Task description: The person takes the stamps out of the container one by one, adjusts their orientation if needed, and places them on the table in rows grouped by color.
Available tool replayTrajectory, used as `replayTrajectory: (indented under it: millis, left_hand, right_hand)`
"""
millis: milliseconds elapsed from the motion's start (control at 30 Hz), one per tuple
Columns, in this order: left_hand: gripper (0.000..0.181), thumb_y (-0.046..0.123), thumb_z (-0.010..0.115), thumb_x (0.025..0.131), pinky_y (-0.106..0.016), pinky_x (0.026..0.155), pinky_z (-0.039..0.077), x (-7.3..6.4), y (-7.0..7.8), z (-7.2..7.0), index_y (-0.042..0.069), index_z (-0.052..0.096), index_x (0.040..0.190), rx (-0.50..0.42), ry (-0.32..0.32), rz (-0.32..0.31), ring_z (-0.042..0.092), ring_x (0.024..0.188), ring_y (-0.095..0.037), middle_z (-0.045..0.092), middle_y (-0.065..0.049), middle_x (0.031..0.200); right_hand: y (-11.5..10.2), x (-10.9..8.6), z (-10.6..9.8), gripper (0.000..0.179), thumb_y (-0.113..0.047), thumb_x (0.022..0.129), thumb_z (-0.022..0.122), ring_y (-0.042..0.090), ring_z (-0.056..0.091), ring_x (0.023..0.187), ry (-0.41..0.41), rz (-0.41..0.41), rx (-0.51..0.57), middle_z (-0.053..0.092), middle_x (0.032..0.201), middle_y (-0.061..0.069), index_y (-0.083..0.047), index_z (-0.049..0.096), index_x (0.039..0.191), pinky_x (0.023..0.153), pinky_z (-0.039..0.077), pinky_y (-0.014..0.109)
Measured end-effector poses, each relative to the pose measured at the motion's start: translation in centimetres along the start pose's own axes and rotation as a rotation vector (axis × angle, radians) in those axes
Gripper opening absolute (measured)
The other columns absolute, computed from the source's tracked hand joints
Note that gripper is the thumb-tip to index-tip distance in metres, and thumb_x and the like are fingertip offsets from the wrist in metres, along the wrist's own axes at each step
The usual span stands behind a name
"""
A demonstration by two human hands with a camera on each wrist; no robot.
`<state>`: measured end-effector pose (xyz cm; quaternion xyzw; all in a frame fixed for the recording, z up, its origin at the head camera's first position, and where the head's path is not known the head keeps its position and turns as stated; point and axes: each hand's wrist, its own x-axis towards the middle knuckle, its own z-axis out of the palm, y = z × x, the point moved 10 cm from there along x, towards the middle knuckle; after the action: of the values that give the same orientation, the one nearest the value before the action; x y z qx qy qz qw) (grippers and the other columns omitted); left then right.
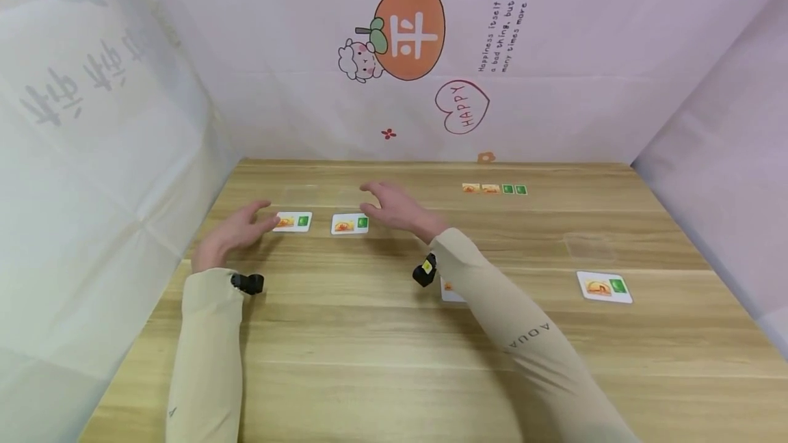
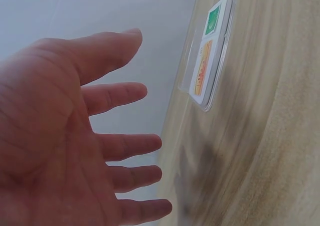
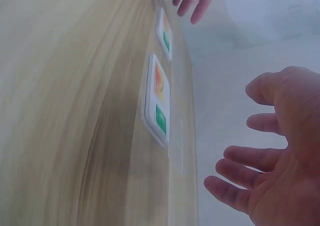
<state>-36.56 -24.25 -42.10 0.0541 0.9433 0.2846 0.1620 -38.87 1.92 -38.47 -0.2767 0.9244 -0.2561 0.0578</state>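
My left hand (image 1: 241,230), fingers spread and holding nothing, hovers at the left end of a small white case (image 1: 294,222). That case bears an orange picture sticker and a green square sticker; its clear flap (image 1: 300,195) lies behind it. In the left wrist view the case (image 2: 199,104) shows past the spread fingers (image 2: 132,143). To its right lies a second, matching white case (image 1: 349,224). Beside it my right hand (image 1: 400,209) is raised over the table, empty, fingers apart. The right wrist view shows both cases, the nearer case (image 3: 150,106) left of the right hand (image 3: 285,156).
A third white case (image 1: 452,291) is partly hidden under the right sleeve. Another white case (image 1: 605,288) lies at the right with a clear flap (image 1: 589,247) behind it. Two orange stickers (image 1: 471,189) and two green stickers (image 1: 507,189) line the back. Cloth walls border the table.
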Motion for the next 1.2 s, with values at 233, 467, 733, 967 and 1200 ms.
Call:
replayTrajectory:
  millis: [233, 467, 733, 967, 1200]
  left_hand:
    - [0.076, 0.046, 0.048, 0.101, -0.065, 0.113, 0.023, 0.1, -0.1, 0.0, 0.004, 0.016, 0.156, 0.002, -0.002, 0.019, 0.020, 0.144, -0.051, 0.018, -0.032, 0.158]
    - [0.076, 0.045, 0.049, 0.101, -0.065, 0.114, 0.020, 0.2, -0.6, 0.3, 0.005, 0.016, 0.156, 0.000, -0.007, 0.015, 0.017, 0.145, -0.050, 0.017, -0.032, 0.158]
    - [0.079, 0.044, 0.055, 0.098, -0.066, 0.114, 0.020, 0.4, -0.1, 0.4, 0.004, 0.018, 0.155, 0.007, -0.016, 0.031, 0.020, 0.144, -0.050, 0.021, -0.032, 0.157]
    - [0.080, 0.037, 0.060, 0.097, -0.065, 0.114, 0.019, 0.5, -0.7, 0.3, 0.003, 0.018, 0.155, 0.025, -0.011, 0.038, 0.018, 0.145, -0.050, 0.020, -0.032, 0.157]
    - [0.078, 0.034, 0.063, 0.095, -0.066, 0.115, 0.018, 1.2, -1.0, 0.6, 0.008, 0.021, 0.156, -0.011, -0.007, 0.037, 0.017, 0.146, -0.049, 0.021, -0.029, 0.158]
  right_hand:
    - [-0.9, 0.8, 0.8, 0.050, -0.031, 0.102, 0.048, 0.029, 0.049, 0.133, -0.003, -0.003, 0.078, 0.050, 0.145, 0.016, -0.006, 0.043, 0.145, 0.108, 0.043, 0.043]
    - [-2.2, 1.5, 2.1, 0.048, -0.030, 0.101, 0.048, 0.028, 0.056, 0.122, -0.017, -0.007, 0.159, 0.055, 0.138, 0.016, -0.004, 0.046, 0.142, 0.101, 0.048, 0.042]
    - [-2.7, 2.5, 3.8, 0.043, -0.028, 0.102, 0.049, 0.022, 0.060, 0.109, -0.033, 0.016, 0.222, 0.061, 0.125, 0.012, -0.006, 0.049, 0.139, 0.092, 0.052, 0.036]
    - [-3.9, 3.6, 5.0, 0.042, -0.026, 0.100, 0.049, 0.016, 0.058, 0.091, -0.042, -0.002, 0.233, 0.064, 0.108, 0.007, -0.003, 0.052, 0.135, 0.075, 0.049, 0.027]
    - [-4.3, 4.9, 6.2, 0.037, -0.023, 0.099, 0.053, 0.014, 0.057, 0.082, -0.049, 0.030, 0.204, 0.063, 0.101, 0.004, -0.006, 0.055, 0.132, 0.067, 0.047, 0.023]
